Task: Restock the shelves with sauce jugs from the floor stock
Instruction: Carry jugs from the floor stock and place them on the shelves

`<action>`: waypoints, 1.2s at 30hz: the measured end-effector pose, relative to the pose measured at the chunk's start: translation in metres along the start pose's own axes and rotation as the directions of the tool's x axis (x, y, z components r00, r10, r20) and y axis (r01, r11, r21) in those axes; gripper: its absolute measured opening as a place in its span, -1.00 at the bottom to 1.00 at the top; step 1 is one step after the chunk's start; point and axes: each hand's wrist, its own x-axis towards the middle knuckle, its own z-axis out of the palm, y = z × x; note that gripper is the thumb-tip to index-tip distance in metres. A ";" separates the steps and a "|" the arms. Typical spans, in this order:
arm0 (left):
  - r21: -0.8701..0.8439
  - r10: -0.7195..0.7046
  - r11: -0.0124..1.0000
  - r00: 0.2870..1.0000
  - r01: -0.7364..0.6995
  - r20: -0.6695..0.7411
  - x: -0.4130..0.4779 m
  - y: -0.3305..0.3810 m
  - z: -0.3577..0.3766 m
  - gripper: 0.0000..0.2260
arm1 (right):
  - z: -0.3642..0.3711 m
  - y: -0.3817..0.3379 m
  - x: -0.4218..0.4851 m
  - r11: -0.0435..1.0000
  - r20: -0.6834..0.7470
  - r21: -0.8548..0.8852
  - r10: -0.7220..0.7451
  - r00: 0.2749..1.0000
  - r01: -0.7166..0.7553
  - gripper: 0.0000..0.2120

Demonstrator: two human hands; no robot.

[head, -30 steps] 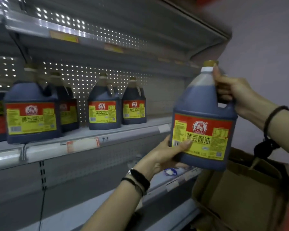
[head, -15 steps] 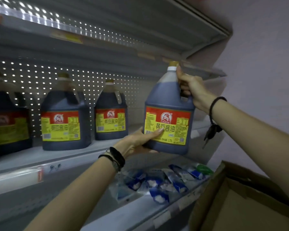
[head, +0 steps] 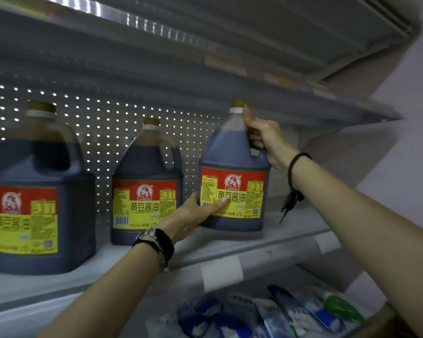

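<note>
Nearest, on the lower shelf, lies a heap of blue and white packets point(head: 266, 313), with 1 green one at the right. Above them runs the front lip of the middle shelf point(head: 291, 250), which carries a blank white price label point(head: 221, 273). Both forearms reach over that lip.

The left grip point(head: 195, 215) wraps the lower left corner of the soy sauce jug point(head: 232, 191), fingers lying across the yellow label. The right grip point(head: 264, 140) is curled through the jug's handle, thumb up beside the neck, and a bunch of keys point(head: 291, 201) hangs from that wrist. The jug stands upright over the right part of the middle shelf, label facing out. Its base looks down on the deck or just off it; I cannot tell which.

To its left a 2nd jug point(head: 145, 191) stands just beside it, and a 3rd jug point(head: 34, 203) stands nearer the front edge. Behind them is the perforated back panel point(head: 108, 118), and overhead the upper shelf point(head: 205, 69).

By my judgement this is the placing step for this jug. The next move calls for seating it flat in line with its neighbour, then freeing the handle without catching the keys.
</note>
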 end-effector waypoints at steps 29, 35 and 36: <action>0.438 -0.001 0.897 0.992 0.056 -0.125 0.051 -0.037 0.002 -0.42 | -0.032 0.143 -0.073 0.780 0.304 -0.611 0.390 0.869 -0.136 -0.22; 0.486 -0.042 0.867 0.988 0.111 -0.150 0.051 -0.036 0.003 -0.48 | -0.025 0.137 -0.068 0.640 0.144 -0.753 0.386 0.911 -0.152 -0.38; 0.494 -0.044 0.861 0.986 0.120 -0.162 0.052 -0.036 0.002 -0.48 | -0.024 0.138 -0.066 0.631 0.137 -0.762 0.380 0.915 -0.147 -0.39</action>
